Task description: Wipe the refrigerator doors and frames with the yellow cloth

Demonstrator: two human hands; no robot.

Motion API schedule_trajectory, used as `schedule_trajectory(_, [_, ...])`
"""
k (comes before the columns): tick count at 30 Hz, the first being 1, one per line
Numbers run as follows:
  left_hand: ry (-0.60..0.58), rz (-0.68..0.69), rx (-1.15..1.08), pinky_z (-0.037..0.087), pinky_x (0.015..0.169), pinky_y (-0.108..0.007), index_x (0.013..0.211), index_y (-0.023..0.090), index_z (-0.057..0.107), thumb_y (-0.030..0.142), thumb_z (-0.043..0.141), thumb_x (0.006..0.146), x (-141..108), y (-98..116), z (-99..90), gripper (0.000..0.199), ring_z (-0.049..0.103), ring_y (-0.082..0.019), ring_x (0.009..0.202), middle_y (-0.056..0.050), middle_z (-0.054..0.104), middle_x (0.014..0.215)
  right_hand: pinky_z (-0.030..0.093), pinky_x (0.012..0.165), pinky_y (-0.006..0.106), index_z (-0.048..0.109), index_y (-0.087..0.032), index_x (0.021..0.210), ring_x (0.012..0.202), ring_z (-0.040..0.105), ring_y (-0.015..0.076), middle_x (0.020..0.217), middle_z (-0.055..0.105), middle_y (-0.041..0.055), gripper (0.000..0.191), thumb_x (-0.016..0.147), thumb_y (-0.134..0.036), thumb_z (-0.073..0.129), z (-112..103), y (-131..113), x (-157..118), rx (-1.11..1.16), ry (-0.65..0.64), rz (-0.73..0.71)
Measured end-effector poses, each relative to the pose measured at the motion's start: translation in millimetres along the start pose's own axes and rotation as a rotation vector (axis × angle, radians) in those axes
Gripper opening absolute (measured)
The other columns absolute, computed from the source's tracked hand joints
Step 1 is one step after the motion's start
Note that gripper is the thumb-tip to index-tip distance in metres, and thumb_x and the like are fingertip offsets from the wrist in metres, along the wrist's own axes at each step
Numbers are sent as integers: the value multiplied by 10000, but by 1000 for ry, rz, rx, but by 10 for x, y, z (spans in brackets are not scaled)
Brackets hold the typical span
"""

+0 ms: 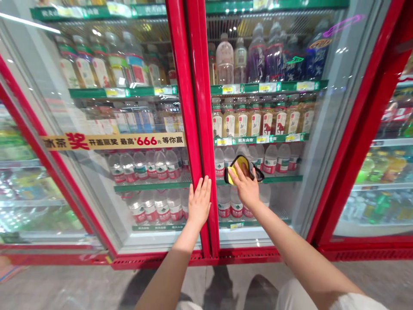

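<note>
Right hand (247, 189) pressing yellow-and-black cloth (232, 174) on cooler door glass (290, 202)

2 hands in view, both the wearer's. Left hand (199, 202) is lying flat on the red centre stile (193, 107), overlapping the edge of the left door glass. Its fingers (200, 187) are spread slightly, straight, not gripping anything. Right hand is reaching across to the right door, with its fingers (245, 174) lying over the 1 cloth, which is bunched and soft-looking, yellow in the middle with a black rim. Cloth is sitting against the outside of the glass, just above a green shelf edge seen through it. Cannot tell if the hidden thumb is pinching it.

Cooler is showing 2 full glass doors in glossy red frames, plus part of 1 more on each side. Behind the right door, 8 or so amber bottles with white-and-red labels are standing in a row, clear water bottles with red bands (271, 163) below them. Yellow banner (112, 141) is crossing the left door, reading 开盖赢奖, 最高 ¥666 元, 等你赢. Shelf strip (247, 140) is reading 农夫山泉
</note>
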State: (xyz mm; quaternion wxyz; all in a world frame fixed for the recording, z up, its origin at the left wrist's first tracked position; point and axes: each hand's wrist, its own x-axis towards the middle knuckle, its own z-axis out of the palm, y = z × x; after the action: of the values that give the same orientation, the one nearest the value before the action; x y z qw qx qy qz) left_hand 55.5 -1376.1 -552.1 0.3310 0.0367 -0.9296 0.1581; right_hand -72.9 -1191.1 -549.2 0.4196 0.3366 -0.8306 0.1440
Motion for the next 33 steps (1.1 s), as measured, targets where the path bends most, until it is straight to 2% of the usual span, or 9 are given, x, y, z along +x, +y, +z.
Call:
schedule_trajectory(4, [24,-8,-2,160,1280,-541,1627,142,108,161,629,821,-20,7,19,959,94,-252,1582,-120,149,1688,101,1225,679,330,-353,1583,1514,331,305,1698,163,55,695,945,-103,448,-6,-335,277,7,38,32])
schedule_trajectory(9, [34,4,-5,177,1276,-549,1621,128,156,137,539,845,-104,32,12,865,75,-252,1584,-109,150,1693,67,1266,606,337,-363,1573,1419,489,212,1608,417,52,667,965,-120,466,277,-307,-197,89,-75,-297])
schedule_trajectory(12, [34,26,-20,185,1275,-550,1620,122,163,130,528,850,-149,12,-4,852,76,-256,1585,-113,149,1696,29,1283,555,364,-382,1554,1377,536,172,1567,483,16,644,976,-116,458,255,-167,-277,109,-110,-417])
schedule_trajectory(17, [44,31,-44,166,1274,-566,1619,119,157,104,486,876,-139,-21,-9,813,71,-256,1587,-115,156,1698,-8,1258,628,312,-357,1585,1490,388,226,1666,284,43,644,994,-128,424,-70,-227,231,61,-32,-231])
schedule_trajectory(19, [42,41,-51,165,1273,-568,1616,113,165,80,459,882,-131,-23,9,792,72,-255,1587,-113,171,1696,6,1246,657,297,-351,1593,1524,319,252,1681,241,47,661,986,-129,435,-75,-312,290,49,-19,-168])
schedule_trajectory(22, [34,42,-57,171,1272,-564,1614,117,183,55,432,886,-158,-12,46,771,80,-253,1586,-109,178,1695,7,1249,653,314,-336,1587,1509,353,243,1663,297,61,653,983,-121,435,149,-386,-32,70,-68,-202])
schedule_trajectory(27, [-14,55,-68,175,1270,-565,1615,131,183,46,459,862,-303,16,93,807,83,-258,1586,-119,159,1697,71,1278,571,430,-342,1523,1339,570,169,1520,544,33,612,962,-101,479,593,-263,-847,159,-251,-448])
schedule_trajectory(30, [-36,51,-78,174,1268,-568,1614,149,200,50,483,850,-372,13,118,821,87,-269,1585,-121,142,1700,116,1277,560,471,-359,1489,1284,613,158,1498,568,5,576,971,-109,478,566,-142,-819,182,-286,-535])
schedule_trajectory(33, [-33,30,-95,167,1266,-581,1617,169,203,37,488,833,-397,11,157,844,68,-272,1585,-123,141,1701,51,1271,606,448,-355,1508,1356,556,190,1576,470,23,565,990,-130,454,417,-150,-526,157,-200,-443])
